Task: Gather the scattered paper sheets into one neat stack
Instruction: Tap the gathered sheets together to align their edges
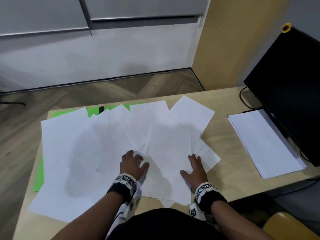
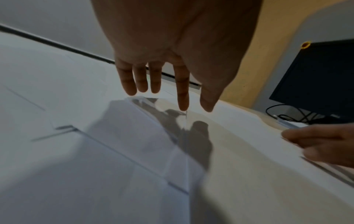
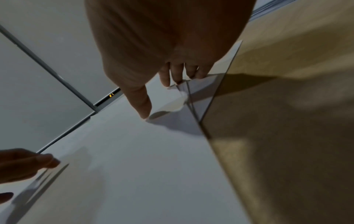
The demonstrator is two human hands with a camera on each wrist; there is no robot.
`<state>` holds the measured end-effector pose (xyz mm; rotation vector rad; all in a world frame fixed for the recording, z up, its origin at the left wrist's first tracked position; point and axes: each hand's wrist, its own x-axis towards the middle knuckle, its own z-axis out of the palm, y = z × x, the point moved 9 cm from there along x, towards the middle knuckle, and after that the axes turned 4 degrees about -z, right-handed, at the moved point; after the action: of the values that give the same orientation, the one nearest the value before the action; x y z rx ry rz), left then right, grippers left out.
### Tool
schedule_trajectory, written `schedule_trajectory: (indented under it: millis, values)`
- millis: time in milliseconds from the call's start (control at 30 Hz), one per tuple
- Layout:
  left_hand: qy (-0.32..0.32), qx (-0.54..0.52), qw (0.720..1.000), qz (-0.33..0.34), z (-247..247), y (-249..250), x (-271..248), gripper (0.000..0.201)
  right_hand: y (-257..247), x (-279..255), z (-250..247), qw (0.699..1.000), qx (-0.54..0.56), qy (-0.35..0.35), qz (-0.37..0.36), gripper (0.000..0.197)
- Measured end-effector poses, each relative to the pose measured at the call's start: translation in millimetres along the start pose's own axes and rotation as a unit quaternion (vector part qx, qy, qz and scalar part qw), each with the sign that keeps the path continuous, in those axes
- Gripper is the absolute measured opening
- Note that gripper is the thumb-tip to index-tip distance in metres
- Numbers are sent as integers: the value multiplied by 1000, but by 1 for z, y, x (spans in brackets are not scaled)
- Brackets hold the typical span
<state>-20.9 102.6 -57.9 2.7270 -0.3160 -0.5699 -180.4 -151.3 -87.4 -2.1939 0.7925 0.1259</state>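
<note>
Several white paper sheets [image 1: 107, 135] lie scattered and overlapping across the wooden table [image 1: 223, 146]. One sheet [image 1: 168, 153] lies on top in the middle, between my hands. My left hand [image 1: 133, 163] rests on the papers at that sheet's left edge, fingers spread and straight [image 2: 182, 94]. My right hand [image 1: 196, 168] lies flat at the sheet's right edge, fingertips [image 3: 178, 77] touching the paper edges and thumb [image 3: 141, 104] pressed down on the sheet [image 3: 134, 166]. Neither hand grips anything.
A neat stack of white paper [image 1: 265, 144] sits at the table's right side beside a black monitor [image 1: 290, 94] with cables. Green sheets [image 1: 37, 179] stick out under the white ones at the left and far edges. Floor lies beyond the table's far edge.
</note>
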Motion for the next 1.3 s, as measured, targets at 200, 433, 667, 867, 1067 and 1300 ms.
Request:
schedule_trajectory:
  millis: [200, 433, 667, 867, 1067, 1300]
  values:
    - [-30, -22, 997, -65, 10, 2, -3, 84, -4, 3, 8, 998, -37, -37, -17, 80]
    - [-57, -53, 993, -87, 22, -7, -11, 81, -23, 7, 15, 980, -184, -67, -42, 79]
    - [19, -125, 989, -78, 2, -14, -9, 71, -41, 5, 24, 968, -218, -96, -84, 81]
    - [6, -59, 998, -36, 3, -12, -15, 58, -56, 2, 45, 970, -156, -154, -108, 87]
    - [-16, -205, 973, -101, -1, -35, -16, 45, -55, 5, 36, 986, -42, -110, -119, 82]
    - [-29, -248, 954, -165, -2, -55, -25, 13, -24, 18, -9, 997, 19, 48, 52, 83]
